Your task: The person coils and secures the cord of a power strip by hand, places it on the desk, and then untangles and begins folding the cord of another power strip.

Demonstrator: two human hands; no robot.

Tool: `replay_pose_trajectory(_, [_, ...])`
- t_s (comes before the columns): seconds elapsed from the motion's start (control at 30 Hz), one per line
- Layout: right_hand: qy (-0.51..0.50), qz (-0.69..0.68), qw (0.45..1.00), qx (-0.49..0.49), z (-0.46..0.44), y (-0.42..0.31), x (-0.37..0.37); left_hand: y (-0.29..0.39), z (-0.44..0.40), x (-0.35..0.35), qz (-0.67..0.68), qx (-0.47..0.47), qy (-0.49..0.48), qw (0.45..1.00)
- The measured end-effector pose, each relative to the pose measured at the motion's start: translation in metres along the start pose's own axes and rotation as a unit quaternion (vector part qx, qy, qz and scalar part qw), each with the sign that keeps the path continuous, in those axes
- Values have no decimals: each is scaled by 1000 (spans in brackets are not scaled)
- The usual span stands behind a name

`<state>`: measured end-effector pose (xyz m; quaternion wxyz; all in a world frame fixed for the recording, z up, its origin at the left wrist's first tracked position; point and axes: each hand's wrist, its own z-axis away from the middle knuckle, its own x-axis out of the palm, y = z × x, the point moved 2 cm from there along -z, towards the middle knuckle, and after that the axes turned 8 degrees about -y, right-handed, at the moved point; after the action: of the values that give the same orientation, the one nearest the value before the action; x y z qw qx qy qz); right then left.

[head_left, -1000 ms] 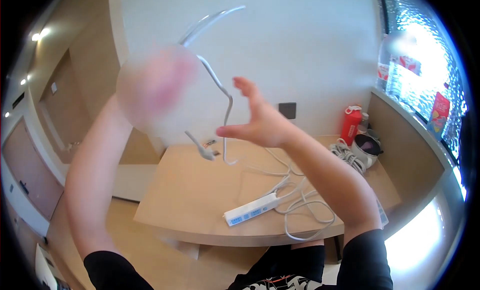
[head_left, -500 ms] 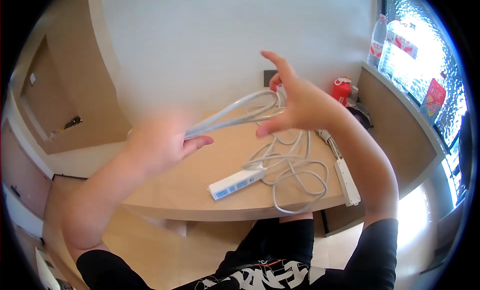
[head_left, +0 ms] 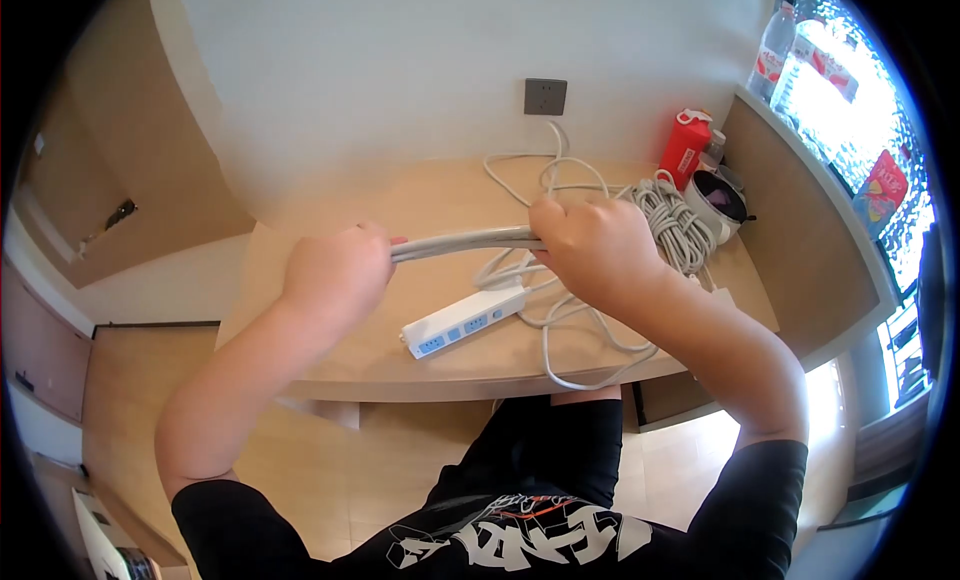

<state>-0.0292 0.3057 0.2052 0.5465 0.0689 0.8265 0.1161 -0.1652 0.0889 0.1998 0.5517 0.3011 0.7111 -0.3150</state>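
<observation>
Several strands of grey-white cable point(head_left: 465, 243) stretch in a bundle between my two fists above the desk. My left hand point(head_left: 343, 268) is closed round the bundle's left end. My right hand point(head_left: 597, 242) grips the other end, its fingers wrapped over the strands. Below them lies a white power strip point(head_left: 465, 320) with blue socket faces, tilted on the desk. Loose loops of its cable point(head_left: 590, 315) spread to the right and reach the desk's front edge. What the fists enclose is hidden.
The wooden desk point(head_left: 330, 350) stands against a wall with a dark socket point(head_left: 545, 97). On its right are a coiled cable point(head_left: 680, 225), a red bottle point(head_left: 685, 145) and a small pot point(head_left: 716, 202). Plastic bottles point(head_left: 772, 55) stand on the window ledge.
My right hand, open beside the cable loop before, has closed on the bundle. The loop is now drawn out into a flat bundle between both hands. The view has shifted slightly.
</observation>
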Motion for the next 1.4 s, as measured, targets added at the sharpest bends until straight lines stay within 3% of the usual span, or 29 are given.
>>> replay_pose_trajectory(0.1, [74,-54,996,-11,1,12,17,6,-9,14,6,2,-2,1000])
replay_pose_trajectory(0.17, [64,-63,996,6,-1,14,28,9,-23,21,-3,-29,-37,999])
replay_pose_trajectory(0.37, [38,-51,998,29,-10,27,57,8,-63,59,-54,2,-95,994])
replay_pose_trajectory(0.57, [0,-23,1000,-11,-10,37,71,16,-68,66,40,1,-120,992])
replay_pose_trajectory(0.67, [-49,-24,998,-42,-4,33,68,29,-51,51,33,-2,-280,959])
replay_pose_trajectory(0.77, [-118,-57,987,-93,-5,24,54,38,-29,25,11,77,-390,917])
replay_pose_trajectory(0.87, [-143,-78,974,-160,-14,6,34,40,-29,35,273,156,-290,904])
replay_pose_trajectory(0.93, [-150,-82,967,-188,-21,-5,22,49,-25,37,441,132,-375,804])
replay_pose_trajectory(1.0, [-160,-80,964,-197,-27,-11,11,58,-23,33,589,102,-439,671])
replay_pose_trajectory(1.07, [-95,-295,941,-133,-20,-6,1,58,-6,23,662,82,-439,602])
replay_pose_trajectory(1.13, [-18,-492,862,-121,-9,-1,7,61,16,6,730,77,-437,520])
replay_pose_trajectory(1.2, [61,-655,735,-164,-1,6,44,52,29,14,776,143,-429,439])
replay_pose_trajectory(1.23, [44,-581,793,-178,8,9,48,47,33,15,805,176,-411,390])
replay_pose_trajectory(1.27, [18,-643,755,-130,11,2,58,44,37,15,829,210,-393,340])
replay_pose_trajectory(1.3, [-8,-700,710,-80,17,-8,70,42,38,18,847,216,-366,320])
replay_pose_trajectory(1.33, [-36,-752,658,-27,21,-19,74,42,38,22,856,200,-339,334])
replay_pose_trajectory(1.4, [-29,-689,718,97,23,-36,62,48,37,29,873,166,-288,358])
